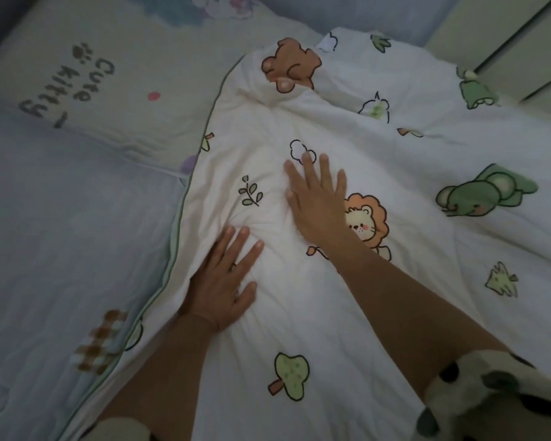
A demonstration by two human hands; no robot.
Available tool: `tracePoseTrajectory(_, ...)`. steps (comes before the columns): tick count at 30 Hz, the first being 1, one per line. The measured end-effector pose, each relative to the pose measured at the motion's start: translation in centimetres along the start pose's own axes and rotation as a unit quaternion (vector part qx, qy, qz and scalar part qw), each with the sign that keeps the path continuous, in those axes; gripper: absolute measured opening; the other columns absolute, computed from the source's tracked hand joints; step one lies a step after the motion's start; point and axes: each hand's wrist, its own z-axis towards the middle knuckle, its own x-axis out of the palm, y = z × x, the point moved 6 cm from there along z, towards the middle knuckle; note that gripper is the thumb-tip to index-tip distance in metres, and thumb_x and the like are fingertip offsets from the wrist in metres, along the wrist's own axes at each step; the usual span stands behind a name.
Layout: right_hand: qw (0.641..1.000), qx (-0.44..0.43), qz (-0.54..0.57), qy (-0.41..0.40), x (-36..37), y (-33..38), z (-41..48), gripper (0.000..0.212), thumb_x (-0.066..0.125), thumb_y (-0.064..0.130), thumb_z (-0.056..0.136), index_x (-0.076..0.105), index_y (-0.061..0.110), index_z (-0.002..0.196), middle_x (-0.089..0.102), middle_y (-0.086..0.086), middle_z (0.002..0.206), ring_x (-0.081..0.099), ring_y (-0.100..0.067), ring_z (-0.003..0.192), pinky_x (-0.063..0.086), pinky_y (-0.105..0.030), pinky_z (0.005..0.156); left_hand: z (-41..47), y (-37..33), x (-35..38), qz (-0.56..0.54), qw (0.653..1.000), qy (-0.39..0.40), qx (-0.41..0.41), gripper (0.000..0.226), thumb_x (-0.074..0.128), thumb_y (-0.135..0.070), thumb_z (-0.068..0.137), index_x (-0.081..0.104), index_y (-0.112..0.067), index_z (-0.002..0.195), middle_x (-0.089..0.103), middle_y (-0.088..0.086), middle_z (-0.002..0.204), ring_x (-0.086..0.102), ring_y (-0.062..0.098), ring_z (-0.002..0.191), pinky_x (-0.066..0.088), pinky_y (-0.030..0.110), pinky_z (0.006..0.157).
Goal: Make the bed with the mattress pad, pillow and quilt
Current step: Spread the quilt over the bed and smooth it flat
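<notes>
Pale blue mattress pad (61,218) spread on bed; cream "Cute kitty" pillow (109,84) at head edge. White animal-print quilt (395,173) covers right half, bunched. Left hand (223,281) and right hand (318,198) press flat, fingers straight, gripping nothing. Spreading leftward remains.

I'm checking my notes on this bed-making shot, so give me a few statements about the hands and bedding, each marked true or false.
1. The left hand and the right hand both lie flat on the quilt. True.
2. The pillow bears the words "Cute kitty". True.
3. The left hand grips the pillow. False: it presses the quilt, apart from the pillow.
4. The quilt covers the whole mattress pad. False: the mattress pad lies bare to the left of the quilt's green edge.
</notes>
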Motion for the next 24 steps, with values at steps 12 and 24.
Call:
tracePoseTrajectory(12,0.998,-0.001,0.018,-0.061,2.6,-0.7,-0.9,0.054,0.020,0.044,0.099,0.014,0.033,0.152,0.010,0.001,0.161,0.005,-0.028,0.148,0.006,-0.058,0.115,1.7,-0.7,-1.0,-0.025,0.999,-0.019,0.001,0.058,0.040,-0.038,0.090,0.038,-0.019,0.146,0.038,0.008,0.148,0.032,0.028,0.137,0.027,0.041,0.113)
tracePoseTrajectory(24,0.995,-0.002,0.058,-0.083,2.8,-1.6,-0.1,0.060,0.024,0.042,0.099,0.012,0.020,0.153,0.006,0.002,0.161,0.000,-0.020,0.149,0.000,-0.051,0.117,21.2,2.2,-0.8,0.024,0.997,-0.057,-0.035,0.057,0.023,-0.031,0.098,0.022,-0.010,0.151,0.023,0.009,0.157,0.020,0.022,0.145,0.015,0.036,0.119)
